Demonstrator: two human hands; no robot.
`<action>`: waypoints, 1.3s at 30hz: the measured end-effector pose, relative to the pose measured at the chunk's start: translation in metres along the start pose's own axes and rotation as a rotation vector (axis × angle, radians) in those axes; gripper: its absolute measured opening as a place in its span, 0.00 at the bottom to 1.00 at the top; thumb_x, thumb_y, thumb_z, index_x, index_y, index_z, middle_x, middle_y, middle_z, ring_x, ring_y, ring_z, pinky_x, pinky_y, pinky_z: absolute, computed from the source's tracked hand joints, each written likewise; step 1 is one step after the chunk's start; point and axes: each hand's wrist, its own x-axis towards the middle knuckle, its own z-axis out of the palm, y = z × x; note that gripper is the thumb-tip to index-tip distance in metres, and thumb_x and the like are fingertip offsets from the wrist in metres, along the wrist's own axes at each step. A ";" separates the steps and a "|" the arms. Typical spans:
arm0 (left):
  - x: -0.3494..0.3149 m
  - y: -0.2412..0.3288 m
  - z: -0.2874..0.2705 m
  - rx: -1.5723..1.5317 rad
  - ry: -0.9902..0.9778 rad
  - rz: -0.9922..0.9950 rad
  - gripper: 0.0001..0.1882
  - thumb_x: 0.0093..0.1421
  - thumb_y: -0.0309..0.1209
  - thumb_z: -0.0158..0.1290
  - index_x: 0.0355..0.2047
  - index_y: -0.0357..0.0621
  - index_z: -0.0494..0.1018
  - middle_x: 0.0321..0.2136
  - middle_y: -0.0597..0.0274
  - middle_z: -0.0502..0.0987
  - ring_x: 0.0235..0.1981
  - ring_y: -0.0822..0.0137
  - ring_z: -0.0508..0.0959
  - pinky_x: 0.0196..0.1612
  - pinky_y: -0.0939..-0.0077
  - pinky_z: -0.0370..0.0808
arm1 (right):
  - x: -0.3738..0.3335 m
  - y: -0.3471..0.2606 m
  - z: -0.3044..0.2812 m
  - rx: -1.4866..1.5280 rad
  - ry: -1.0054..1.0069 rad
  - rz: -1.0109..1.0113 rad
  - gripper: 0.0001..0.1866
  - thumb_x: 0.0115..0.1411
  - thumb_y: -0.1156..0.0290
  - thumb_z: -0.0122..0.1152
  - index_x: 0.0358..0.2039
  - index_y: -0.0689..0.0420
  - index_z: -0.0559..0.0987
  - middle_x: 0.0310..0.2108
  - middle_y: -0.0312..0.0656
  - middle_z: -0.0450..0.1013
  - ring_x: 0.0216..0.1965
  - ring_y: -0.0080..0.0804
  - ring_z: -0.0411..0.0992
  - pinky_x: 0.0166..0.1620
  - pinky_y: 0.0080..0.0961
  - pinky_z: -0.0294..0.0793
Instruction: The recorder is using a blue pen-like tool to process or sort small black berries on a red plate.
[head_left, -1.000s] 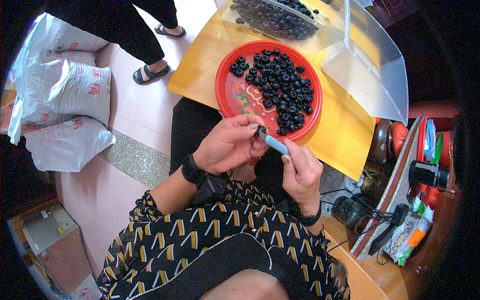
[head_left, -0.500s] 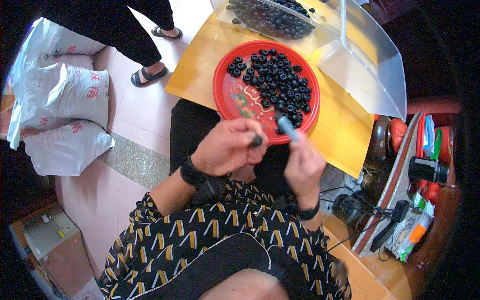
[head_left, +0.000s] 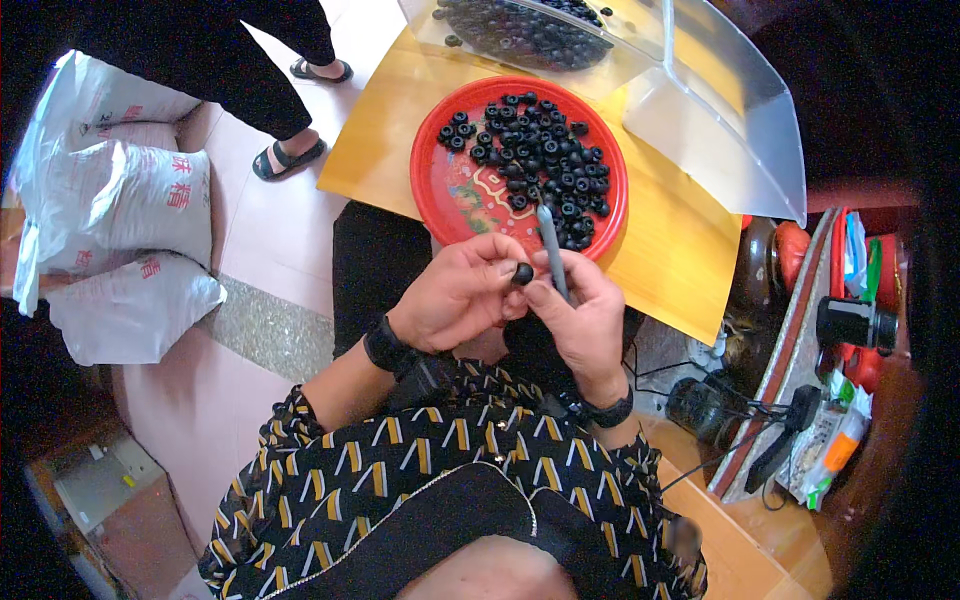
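Black round piece point(head_left: 523, 273), one, pinched in the left hand point(head_left: 455, 292) by the near edge of a red plate point(head_left: 422, 172) of similar pieces point(head_left: 550, 150). Blue-grey tool point(head_left: 552, 252), one, gripped in the right hand point(head_left: 583, 318), now close beside the left; tip, at the piece one second ago, now directed away over the plate.

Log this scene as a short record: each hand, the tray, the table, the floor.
Left hand: pinches one small black round piece
Right hand: grips a slim blue-grey tool, pointing away from the person
Red tray: more black pieces, clustered toward its right
Yellow table: carries the tray and a clear container
Floor, left: white sacks, another person's sandalled feet
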 end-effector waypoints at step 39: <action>0.006 0.001 -0.003 -0.033 -0.005 0.058 0.13 0.60 0.28 0.45 0.46 0.44 0.65 0.33 0.57 0.72 0.30 0.67 0.72 0.36 0.73 0.70 | -0.015 0.001 -0.034 -0.686 0.075 -0.386 0.12 0.53 0.73 0.57 0.37 0.65 0.74 0.23 0.48 0.70 0.21 0.33 0.69 0.27 0.25 0.69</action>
